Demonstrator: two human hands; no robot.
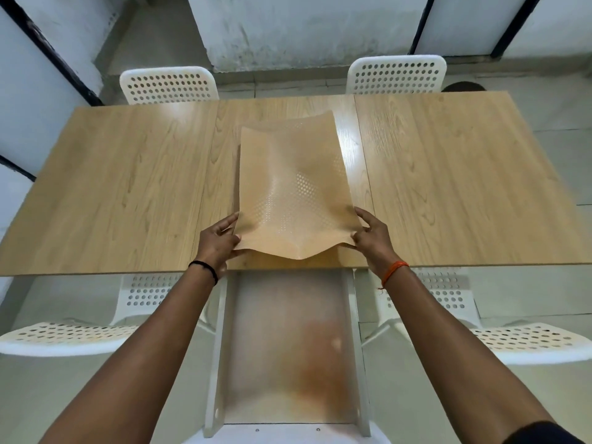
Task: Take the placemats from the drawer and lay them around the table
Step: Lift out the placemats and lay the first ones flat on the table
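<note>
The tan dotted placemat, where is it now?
In the head view, the tan dotted placemat is mid-table, near the front edge of the wooden table, held by the left hand and right hand.

One table [128, 187], four white chairs [166, 84], one open drawer [288, 347], two hands [217, 241], placemat stack [288, 187], count unclear.

Both hands hold a tan placemat [290, 184] over the wooden table [128, 187]: the left hand [219, 241] pinches its near left corner, the right hand [373, 235] its near right corner. The mat sags between them. Below, the white drawer [288, 347] stands pulled out.
</note>
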